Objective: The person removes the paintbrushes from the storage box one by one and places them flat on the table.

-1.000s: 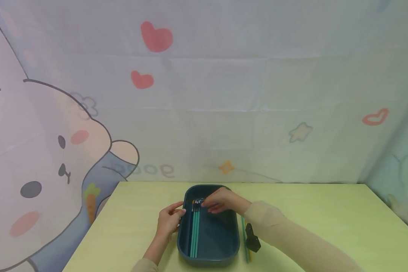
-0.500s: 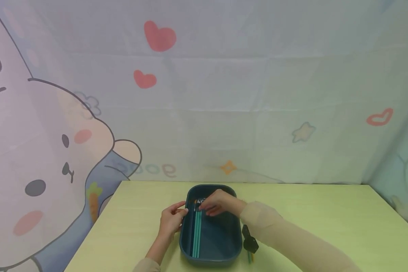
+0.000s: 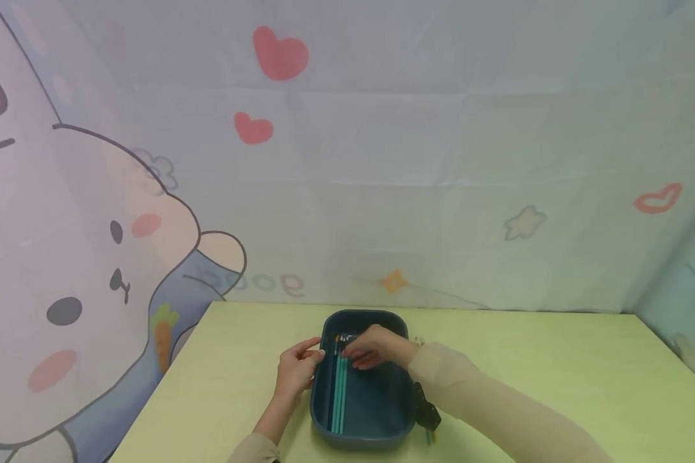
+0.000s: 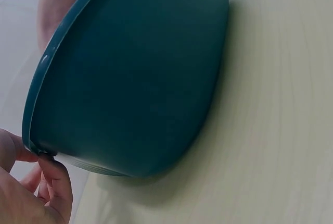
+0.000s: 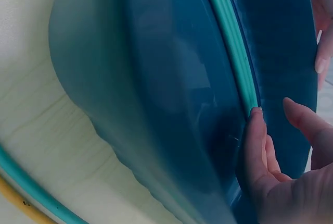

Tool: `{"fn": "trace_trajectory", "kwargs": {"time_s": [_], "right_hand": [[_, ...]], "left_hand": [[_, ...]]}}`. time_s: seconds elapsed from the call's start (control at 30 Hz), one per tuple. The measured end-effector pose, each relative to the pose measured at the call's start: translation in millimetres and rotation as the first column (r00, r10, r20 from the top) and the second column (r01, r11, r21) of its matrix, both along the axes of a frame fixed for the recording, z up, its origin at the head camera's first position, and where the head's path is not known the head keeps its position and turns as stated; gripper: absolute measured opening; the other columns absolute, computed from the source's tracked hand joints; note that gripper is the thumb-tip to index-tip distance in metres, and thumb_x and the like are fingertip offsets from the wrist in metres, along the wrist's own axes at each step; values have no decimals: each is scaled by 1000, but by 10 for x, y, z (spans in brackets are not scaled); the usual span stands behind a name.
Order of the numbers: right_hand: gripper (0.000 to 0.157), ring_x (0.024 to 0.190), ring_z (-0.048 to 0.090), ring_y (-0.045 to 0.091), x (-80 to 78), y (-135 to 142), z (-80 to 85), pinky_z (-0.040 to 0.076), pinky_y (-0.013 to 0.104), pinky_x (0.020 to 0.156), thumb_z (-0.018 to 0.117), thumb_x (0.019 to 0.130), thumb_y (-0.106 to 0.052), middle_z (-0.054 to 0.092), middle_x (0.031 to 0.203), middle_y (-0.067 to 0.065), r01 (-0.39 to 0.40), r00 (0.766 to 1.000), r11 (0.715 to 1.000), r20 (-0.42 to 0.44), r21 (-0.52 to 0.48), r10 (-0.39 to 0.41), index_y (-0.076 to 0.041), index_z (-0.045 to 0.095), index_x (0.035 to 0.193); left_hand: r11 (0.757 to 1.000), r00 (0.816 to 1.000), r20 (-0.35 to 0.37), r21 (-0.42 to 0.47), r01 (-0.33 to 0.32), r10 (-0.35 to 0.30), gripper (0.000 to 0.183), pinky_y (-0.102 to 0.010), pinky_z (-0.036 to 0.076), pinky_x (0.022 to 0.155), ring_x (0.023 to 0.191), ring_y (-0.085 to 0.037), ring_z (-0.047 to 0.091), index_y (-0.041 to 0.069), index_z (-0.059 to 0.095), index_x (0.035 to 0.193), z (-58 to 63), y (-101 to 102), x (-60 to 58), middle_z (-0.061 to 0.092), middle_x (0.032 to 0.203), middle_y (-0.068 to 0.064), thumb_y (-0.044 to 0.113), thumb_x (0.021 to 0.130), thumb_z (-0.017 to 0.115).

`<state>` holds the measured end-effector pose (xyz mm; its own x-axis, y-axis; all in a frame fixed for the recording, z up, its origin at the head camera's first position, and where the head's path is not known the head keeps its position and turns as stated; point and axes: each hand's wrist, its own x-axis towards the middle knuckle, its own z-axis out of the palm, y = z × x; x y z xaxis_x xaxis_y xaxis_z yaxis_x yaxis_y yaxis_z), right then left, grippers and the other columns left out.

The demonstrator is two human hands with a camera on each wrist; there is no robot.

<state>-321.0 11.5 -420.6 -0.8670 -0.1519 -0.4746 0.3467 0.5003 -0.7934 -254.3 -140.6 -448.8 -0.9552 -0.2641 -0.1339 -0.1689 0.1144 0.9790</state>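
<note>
A dark teal-blue bin (image 3: 363, 442) with rounded corners stands on the table. Along its left inner side lie several paintbrushes (image 3: 339, 399) with mint-green handles, beside a dark-handled brush (image 3: 331, 395); bristle ends point to the far side. My left hand (image 3: 297, 373) pinches the bin's left rim between thumb and fingers, as the left wrist view shows too. Inside the bin, my right hand (image 3: 376, 347) touches the green handles with its fingertips (image 5: 255, 113). Its thumb stands apart from the fingers. The right hand partly hides the bristle ends in the head view.
Outside the bin's right side lie a green stick (image 5: 39, 191) and a yellow stick (image 5: 23, 203), mostly hidden in the head view by a black wrist camera (image 3: 426, 411). A printed cloth (image 3: 382, 161) hangs behind the table (image 3: 527, 360).
My right hand has shifted slightly left onto the brushes and the forearm has lowered over the sticks outside. The left hand keeps its grip on the rim. The head view has tilted slightly.
</note>
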Motion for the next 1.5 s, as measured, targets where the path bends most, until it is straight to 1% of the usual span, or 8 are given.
{"fn": "trace_trajectory", "kwargs": {"time_s": [0.13, 0.37, 0.6, 0.73, 0.93, 1.17, 1.37, 1.5], "right_hand": [[15, 58, 64, 13, -8, -5, -10, 57, 27, 63, 76, 76, -7, 73, 83, 14, 19, 1000, 1000, 5, 6, -19, 1, 69, 87], [18, 60, 67, 15, 10, -15, -62, 58, 29, 65, 73, 78, -3, 72, 81, 14, 1, 1000, 1000, 15, -16, -1, 6, 66, 92], [20, 64, 71, 19, 13, -41, -55, 58, 29, 64, 74, 75, 0, 72, 80, 15, 29, 999, 999, -23, 28, -28, 9, 65, 91], [22, 69, 72, 21, 15, -67, -48, 58, 30, 66, 74, 75, 0, 72, 82, 16, 42, 999, 998, -28, 50, -40, 9, 64, 93], [19, 72, 73, 23, 30, -71, -48, 58, 30, 67, 72, 76, 1, 72, 83, 17, 40, 999, 998, -22, 44, -39, 9, 66, 92], [19, 70, 72, 23, 48, -82, -15, 58, 30, 68, 72, 76, 2, 72, 84, 18, 51, 999, 998, -19, 37, -50, 10, 66, 92], [10, 64, 71, 19, 62, -104, -6, 58, 28, 67, 72, 76, 3, 71, 78, 15, 61, 998, 995, -25, 80, -59, 8, 68, 84], [9, 59, 68, 16, 52, -109, 9, 58, 28, 66, 73, 75, 4, 70, 74, 14, 67, 998, 993, -30, 97, -64, 7, 67, 81]], "left_hand": [[1000, 1000, -3, 4, 0, 0, 34, -26, 53, 54, 68, -15, 58, 3, 63, 124, 6, 8, -10, 64, 93, -10, 10, 91, 61], [1000, 1000, -4, 21, -5, 5, 34, -24, 51, 50, 66, -14, 57, 2, 63, 124, -4, 4, 8, 63, 91, -9, 9, 90, 61], [999, 1000, -17, 31, 6, -6, 35, -24, 50, 48, 64, -13, 58, 1, 62, 125, 18, 1, 22, 64, 93, -10, 8, 90, 61], [1000, 1000, -20, 24, 9, -9, 35, -25, 51, 50, 65, -14, 59, 1, 62, 125, 21, 2, 26, 64, 94, -11, 8, 90, 61], [1000, 1000, -10, 22, 11, -10, 35, -27, 54, 52, 66, -14, 60, 2, 62, 125, 18, 5, 29, 64, 95, -12, 9, 91, 61], [1000, 1000, -7, 17, 9, -9, 35, -26, 53, 52, 67, -14, 60, 1, 61, 125, 39, 7, 31, 63, 95, -12, 9, 91, 61], [1000, 1000, 0, 18, 13, -13, 35, -26, 53, 52, 67, -14, 60, 1, 61, 125, 23, 6, 35, 64, 96, -13, 9, 91, 61], [1000, 1000, -5, 24, 12, -12, 35, -28, 55, 54, 68, -15, 61, 1, 61, 125, 18, 5, 26, 64, 95, -12, 9, 91, 61]]}}
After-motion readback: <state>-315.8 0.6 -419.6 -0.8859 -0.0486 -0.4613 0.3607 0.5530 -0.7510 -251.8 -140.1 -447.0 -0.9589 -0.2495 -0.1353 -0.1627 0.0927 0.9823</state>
